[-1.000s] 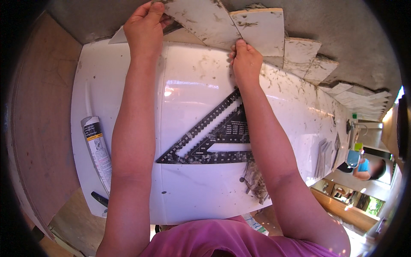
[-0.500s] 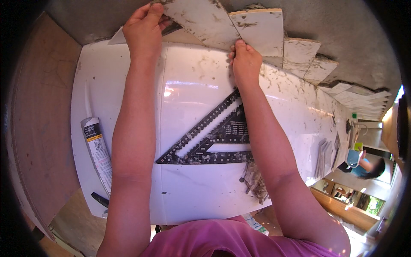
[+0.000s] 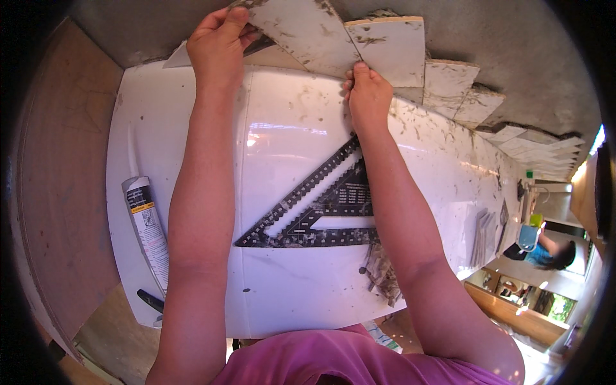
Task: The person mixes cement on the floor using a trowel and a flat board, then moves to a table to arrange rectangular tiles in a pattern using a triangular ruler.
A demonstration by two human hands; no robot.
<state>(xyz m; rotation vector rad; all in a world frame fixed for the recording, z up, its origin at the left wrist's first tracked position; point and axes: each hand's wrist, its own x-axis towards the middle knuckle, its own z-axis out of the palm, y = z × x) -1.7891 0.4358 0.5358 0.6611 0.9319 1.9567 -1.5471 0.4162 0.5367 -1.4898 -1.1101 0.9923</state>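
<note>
A white tile [image 3: 301, 35] with grey mortar smears leans against the wall at the top of the view. My left hand [image 3: 221, 45] grips its upper left edge, thumb on the front and fingers curled behind. At the tile's lower right corner, my right hand [image 3: 370, 93] is closed with thumb and fingers pressed on the edge. Another white tile [image 3: 391, 51] adjoins it on the right. Below my hands, a black triangular square [image 3: 308, 221] with white markings lies on the glossy white countertop [image 3: 289, 289], partly hidden by my right forearm.
A sealant cartridge [image 3: 146, 224] and a black-handled tool [image 3: 150, 299] lie left of my left forearm. A crumpled dirty rag [image 3: 383, 279] sits by my right forearm. Stacked tiles [image 3: 484, 237] stand farther right. A wooden panel [image 3: 64, 173] bounds the left; a person [image 3: 545, 247] is far right.
Both hands keep their hold on the tile, which stays in place. The view shifts very slightly, and the person far right has changed posture a little.
</note>
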